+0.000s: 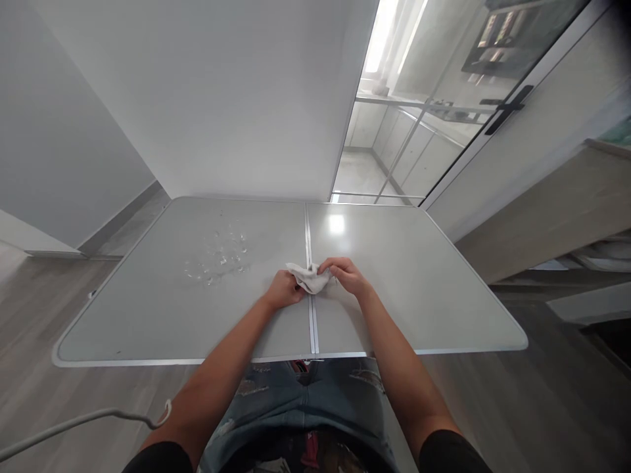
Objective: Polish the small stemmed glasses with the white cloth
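Observation:
A crumpled white cloth (311,280) is held between my two hands, just over the middle seam of the folding table (148,328). My left hand (284,290) is closed around the cloth's left end. On the other side, my right hand (346,274) pinches its right end between thumb and fingers. To the left of my hands, a patch of clear water drops (219,256) is spread on the tabletop. Parts of the cloth are hidden inside my fingers.
A white wall (221,98) rises behind the table's far edge. At the right stands a glass door with a black handle (510,108), and shelves (582,263) lie beyond. A pale cable (98,415) with a hooked end shows at lower left.

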`<state>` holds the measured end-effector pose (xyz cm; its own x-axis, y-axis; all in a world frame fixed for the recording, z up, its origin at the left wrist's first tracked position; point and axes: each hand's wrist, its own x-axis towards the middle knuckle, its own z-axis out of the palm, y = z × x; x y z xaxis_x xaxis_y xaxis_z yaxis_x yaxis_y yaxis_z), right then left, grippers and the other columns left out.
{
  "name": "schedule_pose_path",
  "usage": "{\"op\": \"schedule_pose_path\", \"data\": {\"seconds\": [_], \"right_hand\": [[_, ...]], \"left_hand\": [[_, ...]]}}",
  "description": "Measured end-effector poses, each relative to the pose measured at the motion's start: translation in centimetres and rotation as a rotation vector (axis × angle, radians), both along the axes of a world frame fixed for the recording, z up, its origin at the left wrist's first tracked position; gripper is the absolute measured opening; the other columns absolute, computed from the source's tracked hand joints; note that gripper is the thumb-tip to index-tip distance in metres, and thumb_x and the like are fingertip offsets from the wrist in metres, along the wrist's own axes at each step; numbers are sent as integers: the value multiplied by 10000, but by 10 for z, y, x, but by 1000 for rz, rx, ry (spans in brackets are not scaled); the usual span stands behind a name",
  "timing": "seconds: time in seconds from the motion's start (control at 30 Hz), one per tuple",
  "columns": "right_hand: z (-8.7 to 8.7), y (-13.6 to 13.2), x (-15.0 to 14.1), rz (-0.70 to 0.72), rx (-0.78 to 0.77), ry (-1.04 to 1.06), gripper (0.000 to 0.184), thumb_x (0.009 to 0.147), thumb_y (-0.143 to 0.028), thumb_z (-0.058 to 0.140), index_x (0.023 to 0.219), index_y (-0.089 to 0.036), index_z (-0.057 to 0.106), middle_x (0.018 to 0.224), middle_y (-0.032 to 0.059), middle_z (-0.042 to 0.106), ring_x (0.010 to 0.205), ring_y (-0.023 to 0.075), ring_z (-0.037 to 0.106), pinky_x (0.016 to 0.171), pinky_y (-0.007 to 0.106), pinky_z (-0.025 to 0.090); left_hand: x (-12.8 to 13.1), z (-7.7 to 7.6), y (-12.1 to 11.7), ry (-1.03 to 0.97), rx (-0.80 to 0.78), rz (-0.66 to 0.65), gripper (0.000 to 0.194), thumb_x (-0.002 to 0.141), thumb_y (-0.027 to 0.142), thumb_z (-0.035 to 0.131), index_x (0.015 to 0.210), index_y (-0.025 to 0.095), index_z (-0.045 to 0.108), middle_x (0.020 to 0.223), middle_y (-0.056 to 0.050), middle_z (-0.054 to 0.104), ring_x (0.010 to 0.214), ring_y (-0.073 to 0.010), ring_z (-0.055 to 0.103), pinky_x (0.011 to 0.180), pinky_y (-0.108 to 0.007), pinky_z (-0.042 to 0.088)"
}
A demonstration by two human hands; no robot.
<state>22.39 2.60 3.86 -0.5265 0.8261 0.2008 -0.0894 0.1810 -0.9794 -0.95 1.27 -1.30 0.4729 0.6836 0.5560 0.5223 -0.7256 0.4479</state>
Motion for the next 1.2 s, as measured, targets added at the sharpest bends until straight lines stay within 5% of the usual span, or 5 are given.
{"op": "schedule_pose_path", "data": {"seconds": [0.2, 0.57, 0.87, 1.03, 1.2], "right_hand": [[3, -2, -22, -90, -309, 265, 659, 966, -634, 285, 1316, -184, 616, 1138, 123, 703, 1022, 271, 660, 842, 415, 550], [-47, -5, -54, -267, 277, -44, 885, 904, -184, 458, 1623, -280, -49, 1649, 52, 289, 1531, 210, 256, 1256, 502, 251], [-22, 0, -39, -110, 967, -614, 707, 895, 14, 336, 1545, -262, 383, 1488, 71, 553, 1500, 209, 353, 1270, 591, 69], [-13, -3, -33, -223, 1017, -639, 557, 986, -70, 336, 1489, -267, 471, 1355, 59, 658, 1397, 179, 489, 1276, 531, 126], [-13, -1, -32, -273, 799, -580, 422, 948, -200, 480, 1349, -214, 609, 1107, 92, 728, 1106, 242, 622, 1043, 423, 463]], "left_hand": [[2, 14, -3, -280, -127, 105, 315, 911, 435, 616, 833, 160, 748, 666, -48, 682, 541, -113, 538, 552, -241, 451], [1, 19, 7, -556, -311, 347, 350, 908, 453, 594, 759, 151, 691, 591, 12, 523, 526, -97, 488, 496, -209, 398], [-4, -1, 14, -245, -57, 413, 202, 864, 313, 614, 767, 158, 702, 646, -43, 663, 579, -152, 591, 572, -262, 454], [-6, -6, 13, 58, 96, 396, 187, 869, 275, 594, 758, 173, 704, 648, -65, 688, 607, -187, 649, 575, -276, 447], [-4, 6, 2, 272, 191, 203, 223, 939, 285, 548, 834, 170, 708, 700, -74, 703, 609, -176, 645, 575, -282, 437]]}}
